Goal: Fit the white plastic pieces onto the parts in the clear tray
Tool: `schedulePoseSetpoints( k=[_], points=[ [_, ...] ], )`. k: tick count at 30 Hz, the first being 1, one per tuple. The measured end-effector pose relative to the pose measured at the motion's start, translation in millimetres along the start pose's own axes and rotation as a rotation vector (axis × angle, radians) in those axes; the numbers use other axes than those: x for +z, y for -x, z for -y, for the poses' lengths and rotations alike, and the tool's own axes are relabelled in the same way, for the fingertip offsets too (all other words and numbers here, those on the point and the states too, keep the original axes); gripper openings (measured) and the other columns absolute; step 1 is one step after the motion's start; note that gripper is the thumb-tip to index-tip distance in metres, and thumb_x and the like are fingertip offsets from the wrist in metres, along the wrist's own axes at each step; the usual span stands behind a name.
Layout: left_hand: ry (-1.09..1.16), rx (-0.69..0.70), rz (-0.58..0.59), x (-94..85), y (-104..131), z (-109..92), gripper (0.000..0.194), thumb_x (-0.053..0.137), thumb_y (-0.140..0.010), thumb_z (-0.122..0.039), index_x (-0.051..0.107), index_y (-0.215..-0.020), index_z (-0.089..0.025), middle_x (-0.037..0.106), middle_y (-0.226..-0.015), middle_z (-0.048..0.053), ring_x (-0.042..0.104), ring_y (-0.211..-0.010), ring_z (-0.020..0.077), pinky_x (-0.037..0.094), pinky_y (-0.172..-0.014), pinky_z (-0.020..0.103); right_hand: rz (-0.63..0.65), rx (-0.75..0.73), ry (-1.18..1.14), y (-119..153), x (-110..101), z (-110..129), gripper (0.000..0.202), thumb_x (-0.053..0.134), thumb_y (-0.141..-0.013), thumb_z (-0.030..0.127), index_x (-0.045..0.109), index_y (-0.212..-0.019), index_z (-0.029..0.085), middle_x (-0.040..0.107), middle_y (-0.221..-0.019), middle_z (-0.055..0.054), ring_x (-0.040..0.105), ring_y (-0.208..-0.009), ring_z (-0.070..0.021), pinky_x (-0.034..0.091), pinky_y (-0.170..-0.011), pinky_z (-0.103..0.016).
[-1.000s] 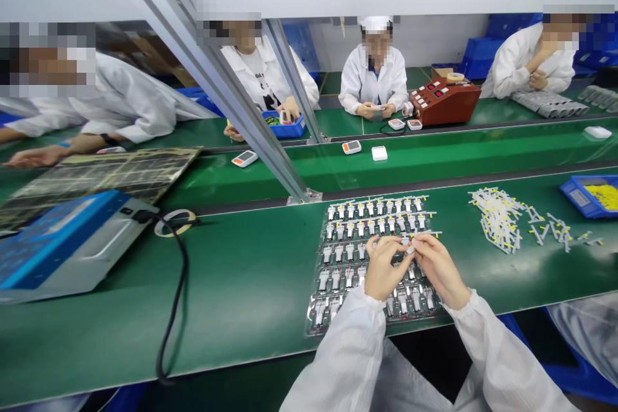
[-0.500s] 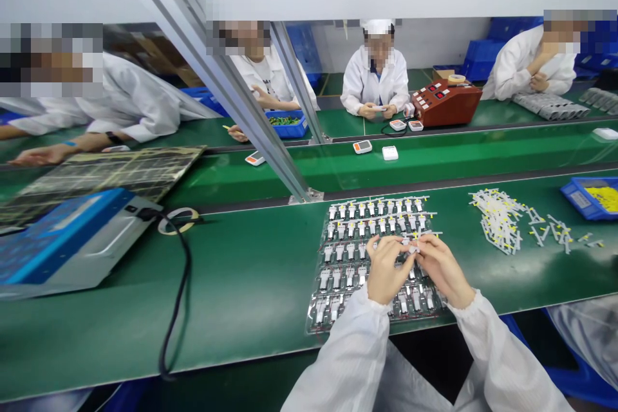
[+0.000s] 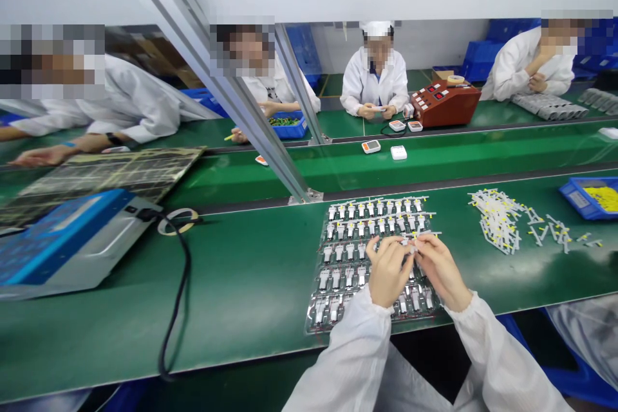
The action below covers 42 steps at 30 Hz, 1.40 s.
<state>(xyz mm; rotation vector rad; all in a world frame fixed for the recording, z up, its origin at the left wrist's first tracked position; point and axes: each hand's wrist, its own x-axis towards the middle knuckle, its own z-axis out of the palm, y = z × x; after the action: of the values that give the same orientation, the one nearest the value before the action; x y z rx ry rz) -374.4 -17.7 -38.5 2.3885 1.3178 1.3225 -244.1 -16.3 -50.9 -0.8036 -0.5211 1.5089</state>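
My left hand [image 3: 389,270] and my right hand [image 3: 441,267] meet over a clear plastic tray [image 3: 313,322]. Their fingertips pinch together on a small white part [image 3: 413,246], mostly covered by the fingers, so its exact kind does not show. Rows of small white parts [image 3: 349,277] with dark ends sit in the tray's pockets, and thin red wires show at its edge. Thin white strips with yellow bits lie across the upper rows. To the right of my hands a pile of white strips with yellow pieces [image 3: 499,222] lies on the green bench.
A blue bin [image 3: 577,199] of yellow pieces stands at the right. On the left are a blue-grey machine [image 3: 72,248], its black cable [image 3: 186,283] and a tape roll [image 3: 168,222]. White devices [image 3: 398,152] lie on the green conveyor [image 3: 463,148]. Several co-workers sit opposite, beyond a metal post [image 3: 251,109].
The white devices on the conveyor have shifted to the right. My hands stay nearly in place, fingertips still together. A co-worker behind the post has leaned slightly.
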Motion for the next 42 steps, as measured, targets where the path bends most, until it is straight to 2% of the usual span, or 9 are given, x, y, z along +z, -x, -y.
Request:
schedulePoseSetpoints(
  k=[8,14,21,26,30,33,36,39,42],
  points=[
    [0.018,-0.010,-0.038,0.6,0.6,-1.9,0.009,0.059,-0.085,-0.013,0.059,-0.085,-0.022,0.071,-0.077,-0.002,0.065,-0.097,0.0202,0.021,-0.100,0.046,-0.013,-0.024,0.015,0.3,0.8,-1.1,0.019,0.083,-0.064,0.025,0.069,-0.077,0.022,0.067,-0.076,0.002,0.060,-0.073,-0.0106,0.049,-0.071,-0.023],
    [0.001,-0.016,-0.023,0.4,0.0,-4.2,0.011,0.056,-0.086,-0.011,0.060,-0.086,-0.021,0.071,-0.079,-0.002,0.065,-0.099,0.0199,0.021,-0.101,0.046,-0.025,-0.061,0.032,1.2,2.9,-2.9,0.018,0.081,-0.067,0.025,0.068,-0.078,0.023,0.065,-0.076,0.002,0.060,-0.073,-0.0106,0.049,-0.069,-0.022],
    [0.006,-0.011,-0.031,3.8,-0.8,-4.1,0.011,0.055,-0.087,-0.011,0.060,-0.087,-0.021,0.072,-0.078,-0.001,0.065,-0.100,0.0203,0.023,-0.100,0.046,-0.056,-0.067,0.040,-0.8,3.6,-3.4,0.023,0.083,-0.064,0.026,0.065,-0.078,0.023,0.064,-0.073,0.003,0.059,-0.071,-0.0110,0.049,-0.067,-0.023],
    [0.070,-0.125,0.027,5.6,-1.4,2.6,0.007,0.061,-0.086,-0.016,0.064,-0.087,-0.022,0.073,-0.086,0.001,0.064,-0.102,0.0215,0.023,-0.100,0.048,-0.048,-0.053,0.080,-0.6,2.6,-1.3,0.024,0.082,-0.067,0.032,0.065,-0.082,0.024,0.064,-0.079,0.003,0.060,-0.078,-0.0114,0.049,-0.074,-0.023],
    [0.206,-0.313,0.142,4.4,-1.6,14.8,0.005,0.068,-0.082,-0.025,0.068,-0.087,-0.024,0.073,-0.093,0.001,0.064,-0.102,0.0226,0.024,-0.102,0.051,-0.007,-0.149,0.386,-0.8,-4.7,5.7,0.028,0.069,-0.078,0.046,0.066,-0.098,0.026,0.064,-0.090,-0.002,0.059,-0.088,-0.0164,0.049,-0.082,-0.031],
    [0.291,-0.395,0.186,3.2,-1.2,22.5,0.006,0.070,-0.080,-0.026,0.069,-0.085,-0.024,0.073,-0.095,0.003,0.064,-0.103,0.0236,0.027,-0.103,0.051,-0.024,-0.373,0.763,1.6,-9.3,12.3,0.028,0.064,-0.083,0.046,0.068,-0.104,0.027,0.061,-0.097,-0.005,0.057,-0.092,-0.0202,0.046,-0.086,-0.036],
    [0.339,-0.404,0.200,2.5,-0.3,25.9,0.007,0.071,-0.078,-0.025,0.070,-0.085,-0.024,0.072,-0.096,0.003,0.064,-0.101,0.0236,0.033,-0.101,0.048,-0.015,-0.563,1.064,6.2,-9.1,19.2,0.022,0.059,-0.087,0.040,0.069,-0.102,0.029,0.056,-0.107,-0.008,0.052,-0.105,-0.0248,0.040,-0.097,-0.043],
    [0.357,-0.391,0.209,2.0,0.4,25.8,0.008,0.071,-0.078,-0.022,0.070,-0.085,-0.024,0.073,-0.095,0.003,0.064,-0.100,0.0230,0.037,-0.097,0.046,0.071,-0.621,1.220,8.9,-5.3,25.9,0.015,0.058,-0.088,0.036,0.070,-0.094,0.029,0.055,-0.116,-0.008,0.045,-0.115,-0.0281,0.034,-0.101,-0.048],
    [0.329,-0.385,0.199,1.4,0.8,23.2,0.008,0.071,-0.078,-0.022,0.071,-0.086,-0.025,0.073,-0.095,0.003,0.064,-0.101,0.0235,0.034,-0.099,0.048,0.167,-0.594,1.220,7.4,-1.6,30.5,0.013,0.056,-0.090,0.033,0.068,-0.089,0.029,0.061,-0.104,-0.007,0.048,-0.108,-0.0274,0.037,-0.096,-0.047]
  ],
)
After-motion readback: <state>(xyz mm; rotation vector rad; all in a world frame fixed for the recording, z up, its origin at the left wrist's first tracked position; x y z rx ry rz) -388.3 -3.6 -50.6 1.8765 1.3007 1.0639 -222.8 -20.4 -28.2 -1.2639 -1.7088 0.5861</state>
